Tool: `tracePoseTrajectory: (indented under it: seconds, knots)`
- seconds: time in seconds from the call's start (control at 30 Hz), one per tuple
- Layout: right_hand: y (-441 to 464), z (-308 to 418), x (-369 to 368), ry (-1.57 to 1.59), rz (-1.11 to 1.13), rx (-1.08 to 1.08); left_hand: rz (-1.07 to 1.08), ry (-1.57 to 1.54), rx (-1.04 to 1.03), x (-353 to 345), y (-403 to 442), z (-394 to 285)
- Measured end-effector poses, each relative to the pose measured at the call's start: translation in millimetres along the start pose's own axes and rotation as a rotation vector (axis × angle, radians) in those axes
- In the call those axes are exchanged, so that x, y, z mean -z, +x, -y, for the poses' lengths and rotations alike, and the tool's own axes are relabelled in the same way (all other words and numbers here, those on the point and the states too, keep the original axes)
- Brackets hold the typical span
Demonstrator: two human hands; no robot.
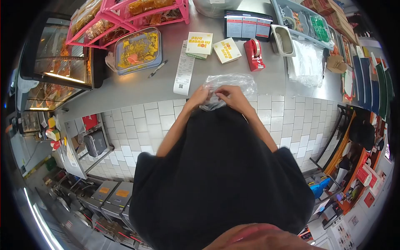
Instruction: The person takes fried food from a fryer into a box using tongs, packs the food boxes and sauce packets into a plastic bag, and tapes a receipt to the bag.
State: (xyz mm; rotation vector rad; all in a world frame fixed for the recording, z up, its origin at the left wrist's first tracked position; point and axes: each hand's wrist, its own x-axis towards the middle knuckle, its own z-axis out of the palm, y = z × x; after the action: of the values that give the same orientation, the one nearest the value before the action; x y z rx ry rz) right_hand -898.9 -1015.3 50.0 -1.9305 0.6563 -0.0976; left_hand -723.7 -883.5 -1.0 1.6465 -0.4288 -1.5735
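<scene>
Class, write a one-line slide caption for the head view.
Left hand and right hand hold a clear bag at a counter, near a receipt, boxes and a red tape dispenser.

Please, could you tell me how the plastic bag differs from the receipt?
The bag is clear and shiny, while the receipt is white with dark print. The bag is crumpled; the receipt is mostly flat. The left hand and right hand hold the bag, whereas the receipt lies on the counter. Both are near the counter's front edge.

A tub [160, 46] of yellow food [146, 43] sits between pink crates [121, 18] and a pen [158, 69].
</scene>
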Motion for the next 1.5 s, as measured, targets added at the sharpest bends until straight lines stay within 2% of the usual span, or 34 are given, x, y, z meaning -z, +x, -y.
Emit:
tracePoseTrajectory:
  seconds: [0.07,0.1,0.17,0.23,0.27,0.37,0.4,0.47,0.5,0.53,0.6,0.63,0.7,0.73,0.83,0.93,1.03,1.13,1.17,1.2,1.27,1.3,1.37,1.4,1.47,1.5]
  knots:
    - [26.7,-64.8,-31.3,-0.279,0.117,-0.165,0.026,-0.152,0.172,13.6,-1.7,-5.5]
    - [24.7,-70.9,-31.2,-0.441,-0.010,-0.095,0.035,-0.234,0.256,21.2,-0.6,-6.4]
    - [20.8,-83.8,-27.9,-0.754,-0.256,0.061,-0.194,0.076,-0.020,32.9,6.2,-0.9]
    - [28.1,-70.7,-15.6,-0.772,0.034,-0.102,-0.423,0.396,-0.282,39.7,3.7,0.2]
    - [29.9,-67.2,-10.6,-0.774,0.176,-0.193,-0.903,0.709,-0.767,25.6,3.1,-3.5]
    - [36.7,-102.3,-13.2,-0.789,0.191,-0.099,-0.669,1.121,-1.024,0.2,-19.4,-32.9]
    - [39.7,-106.5,-9.4,-0.763,0.208,-0.032,-0.439,1.225,-0.963,-11.0,-7.4,-25.3]
    - [45.1,-112.8,-4.9,-0.687,0.250,-0.039,0.025,1.390,-0.821,-25.4,32.7,-4.6]
    - [50.2,-116.3,-3.0,-0.648,0.266,-0.045,-0.081,1.406,-0.797,-23.1,38.9,-2.4]
    - [64.2,-117.2,3.9,-0.642,0.433,-0.173,-0.184,1.420,-0.771,-21.1,43.1,0.3]
    - [66.5,-141.7,12.3,-0.701,0.219,0.039,-0.385,1.473,-0.753,-10.6,65.4,10.7]
    - [60.0,-143.1,12.8,-0.724,0.114,0.142,-0.340,1.480,-0.668,-12.7,61.6,-2.6]
    - [56.9,-124.2,6.4,-0.762,0.120,-0.033,-0.250,1.486,-0.485,-19.4,51.9,-22.3]
    - [60.2,-110.8,5.8,-0.785,0.119,-0.112,-0.335,1.515,-0.599,-22.5,52.1,-18.2]
    - [58.4,-96.8,4.2,-0.839,0.151,-0.115,-0.303,1.583,-0.538,-27.6,58.8,-19.9]
    - [59.4,-89.0,7.9,-0.882,0.192,-0.023,-0.413,1.619,-0.536,-31.4,68.3,-16.4]
    - [69.7,-65.1,34.5,-0.534,0.209,0.053,-0.282,1.415,-0.694,-18.1,75.0,-16.5]
    - [91.2,-11.4,54.1,-0.122,-0.162,0.008,-0.420,0.786,-0.655,9.1,41.0,-68.6]
    - [108.9,-15.1,57.2,-0.095,-0.247,0.000,-0.578,0.620,-0.716,20.9,39.0,-81.3]
    - [130.0,-22.5,54.5,0.131,-0.325,0.122,-0.729,0.447,-0.774,35.8,45.2,-90.4]
    - [164.0,-17.8,57.5,0.354,-0.160,-0.158,-0.838,0.272,-0.654,72.7,76.3,-94.5]
    - [177.2,-14.4,57.5,0.462,-0.076,-0.297,-0.776,0.290,-0.543,85.0,90.3,-95.9]
    - [199.8,-8.8,48.1,0.288,0.087,-0.397,-0.657,0.325,-0.327,110.2,117.5,-98.3]
    - [210.2,-6.1,41.6,0.200,0.169,-0.445,-0.566,0.325,-0.305,121.1,134.0,-94.4]
    - [228.4,-13.1,24.6,0.155,0.132,-0.448,-0.383,0.323,-0.263,133.5,162.2,-84.9]
    - [230.5,-9.3,17.2,0.135,0.115,-0.455,-0.366,0.328,-0.299,133.2,163.6,-84.9]
